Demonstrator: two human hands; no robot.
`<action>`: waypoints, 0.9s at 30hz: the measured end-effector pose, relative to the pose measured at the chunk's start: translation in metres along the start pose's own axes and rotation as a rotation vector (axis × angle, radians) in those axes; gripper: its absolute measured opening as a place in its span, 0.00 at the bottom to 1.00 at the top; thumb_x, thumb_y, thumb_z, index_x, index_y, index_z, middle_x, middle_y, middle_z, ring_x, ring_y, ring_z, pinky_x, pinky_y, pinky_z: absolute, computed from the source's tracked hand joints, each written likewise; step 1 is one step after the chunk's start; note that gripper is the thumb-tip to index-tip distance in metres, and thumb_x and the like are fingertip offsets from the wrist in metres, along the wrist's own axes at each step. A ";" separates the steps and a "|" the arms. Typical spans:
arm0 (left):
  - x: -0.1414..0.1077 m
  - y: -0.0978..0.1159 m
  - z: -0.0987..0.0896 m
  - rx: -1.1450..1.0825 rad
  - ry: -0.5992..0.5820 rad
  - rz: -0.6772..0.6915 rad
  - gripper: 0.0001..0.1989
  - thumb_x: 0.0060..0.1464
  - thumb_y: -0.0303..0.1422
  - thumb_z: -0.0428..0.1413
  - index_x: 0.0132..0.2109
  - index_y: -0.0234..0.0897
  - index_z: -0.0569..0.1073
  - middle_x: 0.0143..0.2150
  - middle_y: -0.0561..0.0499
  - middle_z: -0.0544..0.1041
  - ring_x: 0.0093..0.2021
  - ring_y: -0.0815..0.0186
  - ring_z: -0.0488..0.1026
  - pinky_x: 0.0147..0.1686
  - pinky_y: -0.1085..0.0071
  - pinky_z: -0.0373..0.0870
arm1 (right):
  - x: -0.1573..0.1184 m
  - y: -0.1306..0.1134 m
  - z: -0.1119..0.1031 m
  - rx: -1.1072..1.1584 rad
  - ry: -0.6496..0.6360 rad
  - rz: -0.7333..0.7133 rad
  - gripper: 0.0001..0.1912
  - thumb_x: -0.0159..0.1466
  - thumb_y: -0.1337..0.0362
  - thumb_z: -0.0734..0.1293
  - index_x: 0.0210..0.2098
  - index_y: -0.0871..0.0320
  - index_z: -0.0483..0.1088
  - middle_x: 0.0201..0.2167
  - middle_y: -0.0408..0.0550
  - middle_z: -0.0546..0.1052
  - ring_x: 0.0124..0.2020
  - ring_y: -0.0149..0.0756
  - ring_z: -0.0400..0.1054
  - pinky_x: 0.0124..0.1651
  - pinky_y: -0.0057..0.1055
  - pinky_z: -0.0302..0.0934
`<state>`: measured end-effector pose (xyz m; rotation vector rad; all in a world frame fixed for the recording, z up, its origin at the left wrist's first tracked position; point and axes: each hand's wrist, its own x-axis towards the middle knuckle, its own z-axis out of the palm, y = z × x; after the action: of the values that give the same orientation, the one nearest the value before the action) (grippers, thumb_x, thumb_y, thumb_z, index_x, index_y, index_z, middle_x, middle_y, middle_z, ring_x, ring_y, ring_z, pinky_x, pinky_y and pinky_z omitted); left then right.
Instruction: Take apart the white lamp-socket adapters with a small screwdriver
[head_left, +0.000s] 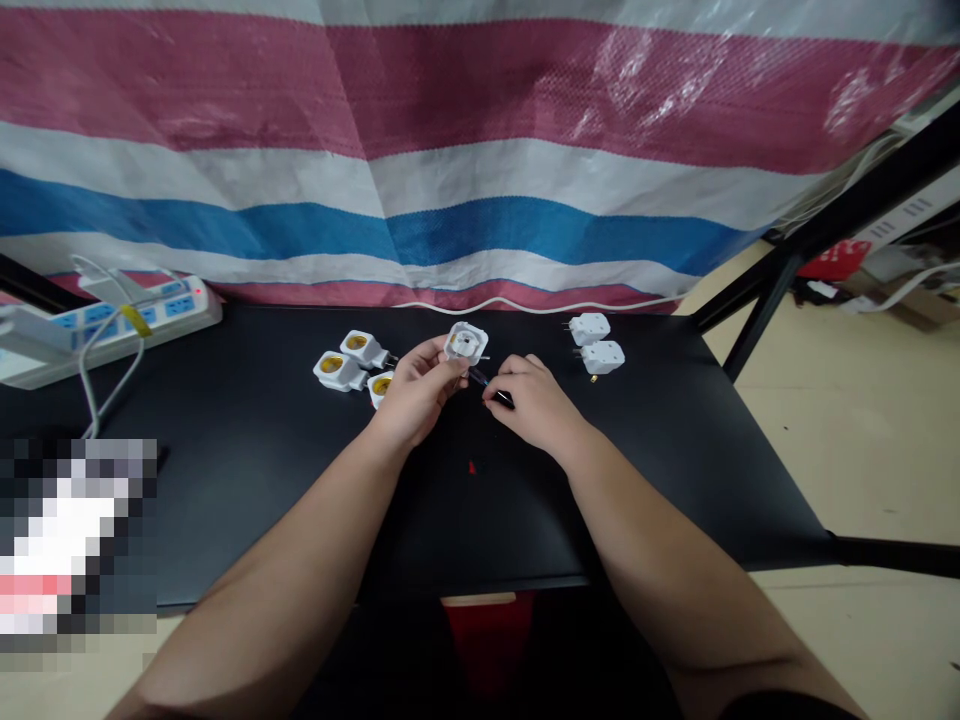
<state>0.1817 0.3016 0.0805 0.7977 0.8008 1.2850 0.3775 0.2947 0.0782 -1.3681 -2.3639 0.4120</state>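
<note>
My left hand is pinching a white plug adapter above the middle of the black table, toward its far edge, while my right fingers are pressing together on a black-handled screwdriver, pointing its shaft at the adapter.

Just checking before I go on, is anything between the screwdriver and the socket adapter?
Only the fingers of the left hand, at the socket adapter's lower edge, hiding the tip of the screwdriver.
</note>
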 end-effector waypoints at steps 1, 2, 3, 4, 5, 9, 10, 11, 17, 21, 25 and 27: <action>0.000 0.000 0.000 -0.005 0.002 0.007 0.18 0.43 0.31 0.77 0.44 0.36 0.86 0.35 0.54 0.78 0.32 0.74 0.74 0.35 0.78 0.76 | 0.000 -0.001 0.000 0.027 0.023 -0.008 0.06 0.68 0.70 0.74 0.41 0.55 0.84 0.42 0.51 0.79 0.45 0.45 0.69 0.56 0.45 0.68; 0.000 -0.001 -0.001 -0.011 0.005 0.015 0.18 0.44 0.31 0.77 0.44 0.36 0.86 0.36 0.54 0.79 0.33 0.74 0.75 0.35 0.78 0.76 | 0.001 -0.002 -0.001 0.061 0.055 -0.013 0.07 0.68 0.71 0.73 0.41 0.56 0.84 0.42 0.51 0.79 0.44 0.45 0.70 0.55 0.44 0.68; 0.001 -0.001 -0.001 -0.015 0.007 0.023 0.19 0.44 0.31 0.77 0.44 0.37 0.86 0.37 0.54 0.79 0.34 0.74 0.75 0.36 0.78 0.77 | 0.001 -0.003 -0.002 0.097 0.093 -0.017 0.07 0.68 0.72 0.72 0.42 0.56 0.83 0.41 0.50 0.79 0.44 0.44 0.71 0.55 0.43 0.68; 0.001 -0.002 -0.002 -0.017 0.008 0.029 0.19 0.44 0.31 0.78 0.44 0.37 0.86 0.38 0.54 0.79 0.35 0.73 0.75 0.36 0.78 0.77 | 0.001 -0.004 -0.003 0.129 0.133 -0.021 0.08 0.67 0.72 0.71 0.42 0.56 0.82 0.40 0.49 0.79 0.44 0.43 0.71 0.54 0.43 0.68; 0.001 -0.002 -0.002 -0.017 0.009 0.035 0.19 0.44 0.31 0.78 0.44 0.37 0.86 0.39 0.53 0.80 0.35 0.73 0.76 0.36 0.78 0.77 | 0.001 -0.005 -0.005 0.154 0.171 -0.022 0.08 0.67 0.72 0.71 0.42 0.56 0.81 0.39 0.49 0.79 0.43 0.43 0.71 0.53 0.42 0.68; 0.002 -0.002 -0.002 -0.009 0.020 0.055 0.21 0.44 0.31 0.78 0.46 0.38 0.85 0.42 0.52 0.82 0.36 0.73 0.76 0.35 0.78 0.77 | -0.002 -0.004 -0.020 0.307 0.209 -0.025 0.03 0.66 0.69 0.73 0.39 0.55 0.80 0.35 0.45 0.77 0.40 0.39 0.70 0.47 0.38 0.65; 0.002 -0.002 -0.001 -0.008 0.024 0.057 0.21 0.44 0.31 0.78 0.47 0.37 0.85 0.43 0.52 0.82 0.36 0.73 0.76 0.35 0.78 0.77 | -0.003 -0.003 -0.023 0.387 0.118 -0.049 0.02 0.66 0.66 0.75 0.39 0.54 0.80 0.35 0.44 0.76 0.38 0.37 0.69 0.44 0.36 0.64; 0.002 -0.002 -0.001 -0.009 0.031 0.059 0.22 0.44 0.31 0.78 0.47 0.37 0.85 0.43 0.52 0.82 0.35 0.73 0.76 0.35 0.78 0.76 | -0.004 -0.002 -0.026 0.464 -0.028 -0.088 0.06 0.65 0.62 0.78 0.40 0.54 0.81 0.35 0.43 0.76 0.36 0.35 0.68 0.41 0.34 0.63; 0.001 -0.001 -0.002 0.001 0.045 0.073 0.28 0.44 0.27 0.76 0.54 0.40 0.80 0.36 0.55 0.81 0.32 0.73 0.76 0.33 0.77 0.75 | -0.006 -0.011 -0.014 0.487 -0.562 -0.243 0.15 0.58 0.61 0.84 0.43 0.54 0.83 0.39 0.43 0.77 0.36 0.32 0.67 0.42 0.32 0.62; 0.001 -0.002 -0.004 0.023 0.029 0.074 0.25 0.47 0.27 0.74 0.53 0.40 0.81 0.36 0.54 0.80 0.32 0.73 0.75 0.32 0.76 0.74 | -0.008 -0.021 -0.006 0.456 -0.541 -0.259 0.04 0.63 0.71 0.78 0.37 0.56 0.82 0.34 0.41 0.75 0.32 0.29 0.67 0.41 0.32 0.62; 0.002 -0.003 -0.004 0.020 0.028 0.072 0.23 0.49 0.28 0.73 0.53 0.39 0.81 0.39 0.52 0.82 0.32 0.73 0.75 0.33 0.76 0.74 | -0.009 -0.014 -0.013 0.785 -0.470 -0.178 0.04 0.65 0.66 0.76 0.40 0.56 0.83 0.39 0.44 0.76 0.32 0.28 0.71 0.38 0.30 0.69; 0.002 -0.002 -0.004 0.011 0.023 0.072 0.23 0.49 0.28 0.73 0.53 0.39 0.81 0.40 0.52 0.82 0.33 0.72 0.76 0.34 0.75 0.75 | -0.008 -0.006 -0.017 1.012 -0.387 -0.144 0.07 0.66 0.62 0.77 0.43 0.56 0.83 0.42 0.45 0.77 0.33 0.29 0.76 0.39 0.32 0.74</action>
<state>0.1796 0.3035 0.0762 0.8279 0.8043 1.3568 0.3846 0.2860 0.0942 -0.6535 -1.9478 1.6502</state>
